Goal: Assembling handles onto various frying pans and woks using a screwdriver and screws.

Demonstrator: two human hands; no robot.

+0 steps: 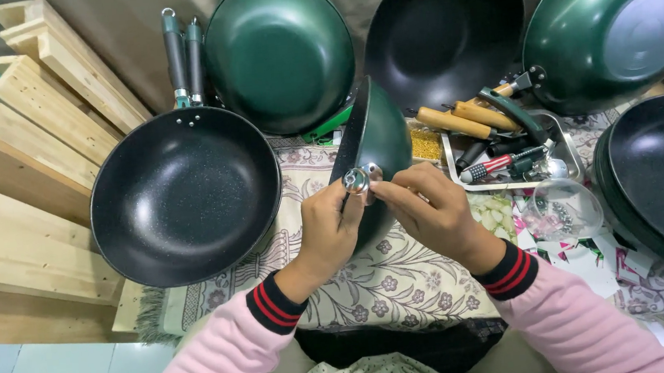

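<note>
Six pans in all: one green pan (376, 139) stands on edge between the left hand (329, 228) and the right hand (430, 214), five others ring them (three green outside, two showing dark insides). Two wooden-handled tools (462, 119) lie beyond the right hand, beside one metal tray (567, 170) and one clear bowl (564, 208).

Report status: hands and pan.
Both hands, left and right, pinch the metal bracket on the green pan, held on edge. Nothing in the way.

packages: none | labels: none | signs: none | screens: none
</note>
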